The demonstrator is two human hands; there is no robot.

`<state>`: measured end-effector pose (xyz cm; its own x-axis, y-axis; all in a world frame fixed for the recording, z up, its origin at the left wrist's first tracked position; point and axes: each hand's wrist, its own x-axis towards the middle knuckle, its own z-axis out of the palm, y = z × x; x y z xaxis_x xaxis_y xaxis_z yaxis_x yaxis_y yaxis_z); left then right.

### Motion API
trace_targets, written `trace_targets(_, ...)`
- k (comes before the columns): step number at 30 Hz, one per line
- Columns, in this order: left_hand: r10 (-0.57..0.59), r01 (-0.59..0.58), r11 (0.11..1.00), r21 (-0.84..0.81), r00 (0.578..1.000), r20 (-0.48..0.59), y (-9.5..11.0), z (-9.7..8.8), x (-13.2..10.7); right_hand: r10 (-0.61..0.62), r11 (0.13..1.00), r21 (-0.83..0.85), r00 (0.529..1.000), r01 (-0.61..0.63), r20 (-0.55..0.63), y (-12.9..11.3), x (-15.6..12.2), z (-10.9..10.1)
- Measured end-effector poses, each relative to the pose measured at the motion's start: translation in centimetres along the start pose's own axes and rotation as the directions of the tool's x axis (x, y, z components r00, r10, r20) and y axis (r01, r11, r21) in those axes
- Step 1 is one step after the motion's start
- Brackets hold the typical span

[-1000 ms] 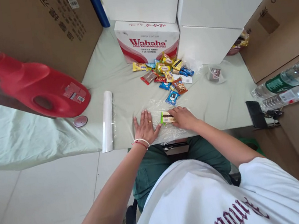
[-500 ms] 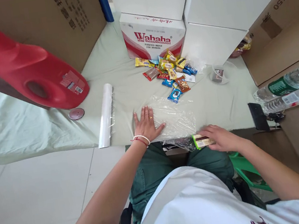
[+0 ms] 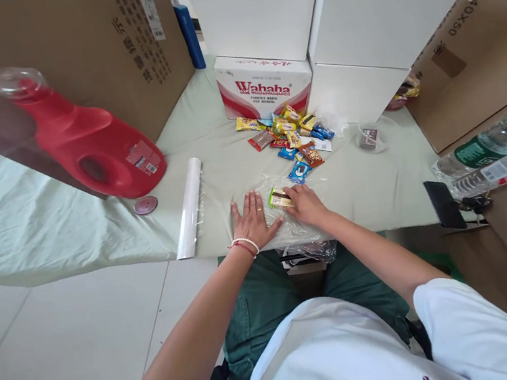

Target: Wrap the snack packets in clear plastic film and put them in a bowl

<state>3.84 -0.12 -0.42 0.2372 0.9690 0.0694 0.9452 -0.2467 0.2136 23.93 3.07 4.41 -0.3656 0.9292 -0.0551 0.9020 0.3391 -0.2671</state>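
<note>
R hand (image 3: 307, 206) hides pkt (image 3: 278, 198) end | clr film (image 3: 294, 231) edges unclr

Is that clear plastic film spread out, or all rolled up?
Partly spread: wrinkled film lies on the tablecloth around the left hand and right hand, while the white roll farther left is wound up.

packet (image 3: 279, 197): cream and brown, green at left end; positioned over clear film (image 3: 294, 231). clear film: wrinkled, spread on tabletop (image 3: 372, 195), partly overhanging the front edge.
</note>
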Motion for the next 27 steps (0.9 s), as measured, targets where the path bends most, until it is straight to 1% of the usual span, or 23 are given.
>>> trace_targets(3,-0.031,0.031,0.999,-0.016,0.999,-0.028,-0.4,0.2,-1.1,0.005,1.000,-0.021,1.000,-0.006,-0.020,0.8,-0.3,0.9)
trace_targets(6,-0.137,0.136,0.990,-0.031,0.989,-0.055,-1.2,0.3,-3.3,-0.014,1.000,-0.008,1.000,0.014,-0.021,1.9,-0.5,1.1)
trace_targets(8,-0.213,0.211,0.977,-0.038,0.974,-0.081,-1.6,-0.1,-4.9,-0.023,1.000,-0.008,1.000,0.023,-0.020,2.3,-0.4,1.1)
trace_targets(10,-0.239,0.239,0.971,-0.019,0.960,-0.145,-1.6,-1.1,-6.0,-0.024,1.000,-0.015,1.000,0.024,-0.013,2.3,-0.2,1.1)
trace_targets(11,-0.209,0.213,0.977,0.003,0.961,-0.180,-1.4,-1.7,-6.2,-0.026,1.000,-0.018,1.000,0.026,-0.008,2.3,-0.2,1.1)
trace_targets(12,-0.144,0.152,0.988,0.028,0.969,-0.201,-1.0,-2.3,-6.1,-0.027,0.999,-0.020,1.000,0.027,-0.004,2.3,-0.1,1.1)
trace_targets(13,-0.047,0.057,0.997,0.049,0.979,-0.198,-0.7,-3.0,-5.7,-0.031,0.999,-0.021,1.000,0.031,-0.004,2.2,-0.1,1.1)
trace_targets(14,0.066,-0.057,0.997,0.056,0.984,-0.168,-0.4,-3.4,-5.1,-0.040,0.999,-0.018,0.999,0.040,-0.006,2.3,-0.1,1.0)
trace_targets(15,0.165,-0.161,0.986,0.046,0.978,-0.125,-0.1,-3.8,-4.2,-0.055,0.998,-0.013,0.998,0.055,-0.007,2.4,0.0,1.0)
trace_targets(16,0.229,-0.228,0.973,0.025,0.970,-0.078,0.0,-3.9,-3.3,-0.076,0.997,-0.006,0.997,0.076,-0.006,2.5,0.0,0.9)
trace_targets(17,0.247,-0.247,0.969,0.003,0.969,-0.034,0.0,-3.8,-2.4,-0.101,0.995,0.003,0.995,0.101,-0.002,2.8,-0.1,0.9)
trace_targets(18,0.223,-0.223,0.975,-0.011,0.975,0.004,-0.2,-3.6,-1.6,-0.129,0.992,0.012,0.992,0.129,0.005,3.2,-0.1,0.8)
trace_targets(20,0.118,-0.117,0.993,-0.007,0.992,0.056,-0.7,-2.5,-0.6,-0.174,0.984,0.029,0.985,0.173,0.015,4.2,-0.4,0.5)
trace_targets(22,0.039,-0.040,0.999,0.010,0.997,0.070,-1.3,-1.3,-0.5,-0.183,0.983,0.035,0.983,0.182,0.019,5.5,-0.7,0.1)
trace_targets(24,-0.003,0.002,1.000,0.018,0.999,0.052,-1.5,-0.3,-1.0,-0.147,0.989,0.030,0.989,0.146,0.026,6.8,-1.1,-0.5)
trace_targets(27,-0.054,0.054,0.998,0.022,0.998,0.031,-1.2,0.2,-2.0,-0.060,0.998,0.026,0.998,0.059,0.012,8.0,-1.4,-1.6)
